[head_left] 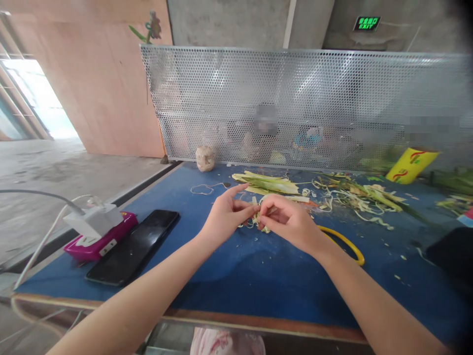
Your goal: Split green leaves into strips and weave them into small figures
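Observation:
Both hands meet above the middle of the blue table, fingertips nearly touching. My left hand (229,211) pinches with thumb and fingers while its index finger points forward. My right hand (283,215) is curled, thumb against the fingers. Between and under the fingertips shows a small pale-green bunch of plant strips (265,229), mostly covered by the fingers. Just beyond the hands lie flat yellow-green leaf pieces (268,182). A yellow ring-shaped band (345,242) rests by my right wrist.
A black phone (135,246) and a magenta power strip (105,241) with white plugs lie at left. Leaf scraps (364,195) and a yellow container (412,165) are at right. A tan roll (205,158) stands before the perforated metal screen (229,88). Loose string (202,189) lies nearby.

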A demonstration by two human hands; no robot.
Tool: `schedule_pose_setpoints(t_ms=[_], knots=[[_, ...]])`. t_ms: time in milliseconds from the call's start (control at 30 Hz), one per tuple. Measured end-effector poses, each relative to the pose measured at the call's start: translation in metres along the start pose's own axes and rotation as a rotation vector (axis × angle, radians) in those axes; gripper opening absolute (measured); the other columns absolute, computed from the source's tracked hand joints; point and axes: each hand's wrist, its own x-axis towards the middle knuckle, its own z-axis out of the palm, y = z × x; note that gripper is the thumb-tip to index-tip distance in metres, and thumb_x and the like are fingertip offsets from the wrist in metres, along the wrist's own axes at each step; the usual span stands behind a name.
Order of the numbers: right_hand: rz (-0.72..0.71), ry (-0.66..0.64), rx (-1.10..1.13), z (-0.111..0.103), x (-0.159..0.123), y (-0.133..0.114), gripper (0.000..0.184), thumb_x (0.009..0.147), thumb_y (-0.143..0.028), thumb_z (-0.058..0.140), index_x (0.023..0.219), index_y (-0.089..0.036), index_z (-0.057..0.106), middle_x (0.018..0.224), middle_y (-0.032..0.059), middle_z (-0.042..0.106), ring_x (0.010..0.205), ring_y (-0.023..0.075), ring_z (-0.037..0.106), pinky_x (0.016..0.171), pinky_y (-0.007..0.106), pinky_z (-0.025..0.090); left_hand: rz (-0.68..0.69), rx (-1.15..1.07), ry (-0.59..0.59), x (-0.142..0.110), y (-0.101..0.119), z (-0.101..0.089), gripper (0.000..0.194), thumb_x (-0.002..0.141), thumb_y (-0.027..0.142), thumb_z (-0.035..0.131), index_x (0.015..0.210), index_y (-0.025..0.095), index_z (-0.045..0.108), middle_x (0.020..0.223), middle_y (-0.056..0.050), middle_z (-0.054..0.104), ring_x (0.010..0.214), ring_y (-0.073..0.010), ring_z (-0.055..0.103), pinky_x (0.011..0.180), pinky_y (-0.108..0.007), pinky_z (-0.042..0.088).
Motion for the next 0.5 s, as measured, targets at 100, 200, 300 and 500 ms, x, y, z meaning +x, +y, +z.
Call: schedule_pose_setpoints(t_ms=[100, 200, 300, 500], knots=[[0.001, 0.066, -0.051, 0.003, 0.000, 0.005, 0.004, 0.078, -0.021, 0.052, 0.077, -0.020, 0.049, 0.077, 0.0004, 0.053, 0.066, 0.0117, 0.059, 0.061, 0.027, 0.053, -0.020, 0.016, 0.043, 0.000, 0.001, 0.001, 0.068, 0.064, 0.022, 0.070, 0.124, 0.009, 0.040, 0.057, 0.001, 0.063, 0.044, -0.0070, 0.048, 0.046, -0.020, 0.038], [-0.025, 0.158, -0.105, 0.005, 0.001, 0.010, 0.006, 0.077, -0.021, 0.054, 0.076, -0.020, 0.048, 0.077, 0.0011, 0.053, 0.065, 0.0121, 0.058, 0.059, 0.027, 0.052, -0.011, 0.007, 0.074, -0.001, 0.003, 0.002, 0.066, 0.064, 0.021, 0.070, 0.122, 0.009, 0.040, 0.059, 0.001, 0.064, 0.046, -0.0072, 0.049, 0.048, -0.020, 0.039], [-0.045, 0.208, -0.138, 0.006, 0.002, 0.012, 0.009, 0.075, -0.019, 0.055, 0.072, -0.020, 0.046, 0.077, 0.0012, 0.052, 0.064, 0.0116, 0.057, 0.056, 0.025, 0.052, 0.001, -0.007, 0.065, 0.000, 0.002, 0.002, 0.066, 0.065, 0.021, 0.070, 0.122, 0.010, 0.040, 0.060, 0.001, 0.064, 0.047, -0.0072, 0.050, 0.050, -0.020, 0.040], [-0.033, 0.234, -0.158, 0.006, 0.001, 0.007, 0.012, 0.073, -0.017, 0.055, 0.070, -0.020, 0.044, 0.078, 0.0008, 0.052, 0.062, 0.0111, 0.056, 0.052, 0.024, 0.050, 0.022, -0.075, -0.010, 0.001, -0.001, 0.001, 0.064, 0.066, 0.019, 0.070, 0.121, 0.010, 0.040, 0.061, 0.001, 0.064, 0.049, -0.0063, 0.050, 0.052, -0.019, 0.040]])
